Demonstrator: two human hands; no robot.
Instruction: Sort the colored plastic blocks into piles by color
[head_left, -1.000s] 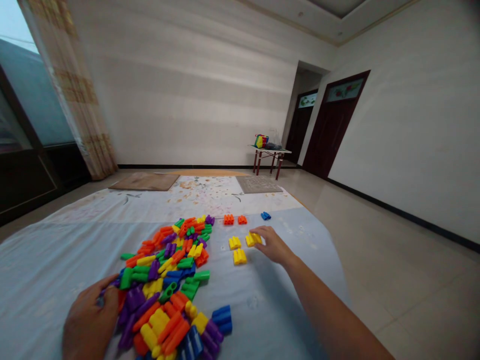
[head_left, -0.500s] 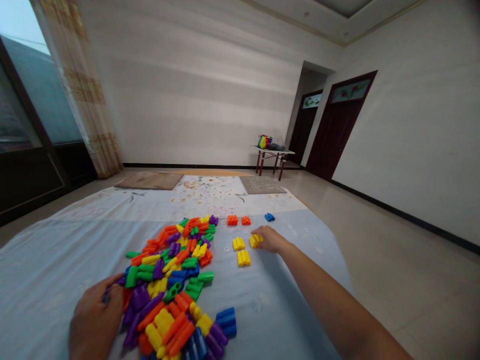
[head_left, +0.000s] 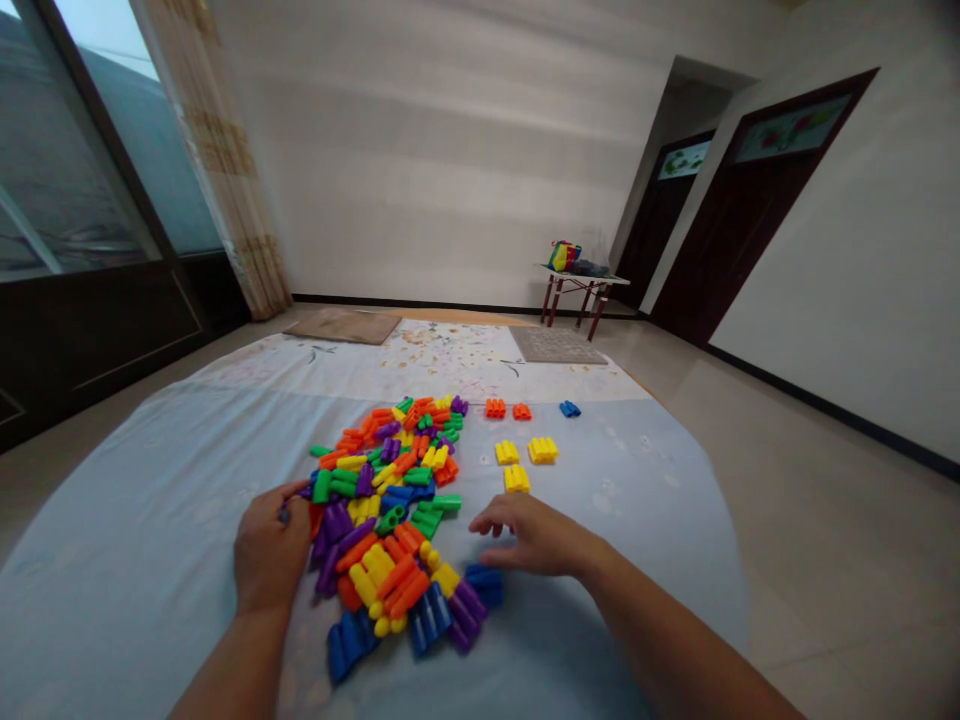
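Brightly coloured plastic building blocks in orange, yellow, green, purple and blue lie in a long loose pile on the bed sheet. Curled at the pile's left edge is my left hand, closed, with a bit of a blue block showing between its fingers. My right hand hovers right of the pile, empty, fingers apart, just above a blue block that it partly covers. Beyond it lie three yellow blocks, two orange blocks and one blue block, apart from the pile.
A pale blue sheet covers the round-edged surface, with a flowered white cloth at the far end. Two mats, one brown and one grey, lie there. A small table with a colourful bag stands by the wall.
My right hand has let go of a yellow block beside the other yellow ones and come back toward the near end of the pile. The view has shifted left and down.
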